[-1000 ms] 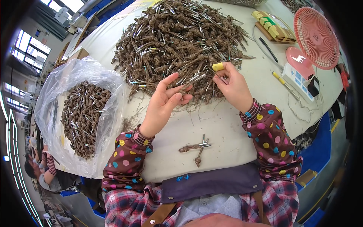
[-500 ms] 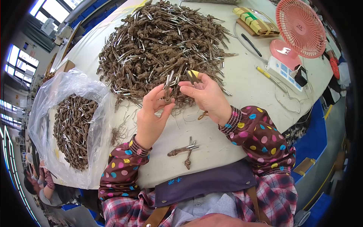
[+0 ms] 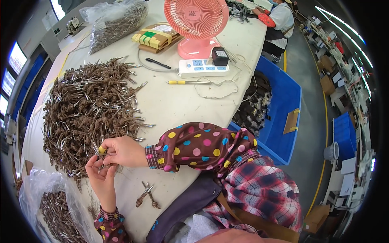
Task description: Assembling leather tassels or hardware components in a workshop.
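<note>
My left hand [image 3: 102, 182] pinches a brown knotted cord with metal tips [image 3: 95, 147] at the near edge of a big pile. Close against it, my right hand [image 3: 127, 152] is closed on small thread snips [image 3: 101, 150], of which mainly a yellow part shows; the blades are mostly hidden between the fingers. Behind both hands lies the pile of like knotted cords [image 3: 89, 109], brown with silvery tips. Two loose knotted cords [image 3: 145, 195] rest on the pale table [image 3: 170, 107], nearer to me than my hands.
At the near left stands a clear plastic bag [image 3: 34, 182] of knotted cords. Farther off are another filled bag [image 3: 117, 28], a wrapped packet [image 3: 158, 36], a black pen [image 3: 158, 63], a pink fan [image 3: 197, 20] and a power strip [image 3: 202, 69]. A blue bin [image 3: 283, 101] stands right of the table.
My view has swung to the right, bringing the blue bin and a co-worker into sight. My hands have come together, the snips now close to the held cord.
</note>
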Tool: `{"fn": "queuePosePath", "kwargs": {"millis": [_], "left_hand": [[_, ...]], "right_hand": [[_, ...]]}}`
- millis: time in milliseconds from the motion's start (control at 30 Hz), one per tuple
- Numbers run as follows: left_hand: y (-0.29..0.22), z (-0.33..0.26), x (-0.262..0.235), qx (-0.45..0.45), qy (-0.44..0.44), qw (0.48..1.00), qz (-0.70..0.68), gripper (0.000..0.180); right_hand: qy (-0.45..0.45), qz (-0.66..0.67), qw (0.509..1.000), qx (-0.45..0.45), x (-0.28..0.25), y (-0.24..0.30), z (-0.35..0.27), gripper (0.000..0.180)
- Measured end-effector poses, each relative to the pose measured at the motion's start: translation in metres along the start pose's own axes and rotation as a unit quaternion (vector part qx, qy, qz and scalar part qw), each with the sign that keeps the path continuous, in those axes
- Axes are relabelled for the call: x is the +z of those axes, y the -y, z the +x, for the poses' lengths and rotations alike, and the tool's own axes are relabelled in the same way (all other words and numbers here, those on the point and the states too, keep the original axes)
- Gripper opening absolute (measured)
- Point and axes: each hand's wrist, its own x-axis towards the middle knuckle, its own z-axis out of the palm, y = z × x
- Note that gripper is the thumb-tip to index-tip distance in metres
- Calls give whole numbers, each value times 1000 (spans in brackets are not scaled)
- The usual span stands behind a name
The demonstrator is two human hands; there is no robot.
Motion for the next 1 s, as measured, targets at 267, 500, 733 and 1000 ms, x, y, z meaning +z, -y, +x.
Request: {"fn": "queuePosePath", "kwargs": {"millis": [267, 500, 733, 1000], "left_hand": [[-9, -6, -12, -71, 7, 996, -43, 27], [-11, 1, -13, -175, 88, 944, -264, 22], [-8, -3, -21, -159, 73, 951, -254, 24], [-3, 1, -12, -129, 78, 975, -161, 25]], "right_hand": [[-39, -209, 960, -183, 11, -15, 8, 24], [-95, -68, 990, -77, -6, -4, 13, 19], [-102, 24, 994, -10, -39, -11, 39, 31], [55, 86, 994, 49, -13, -12, 11, 41]]}}
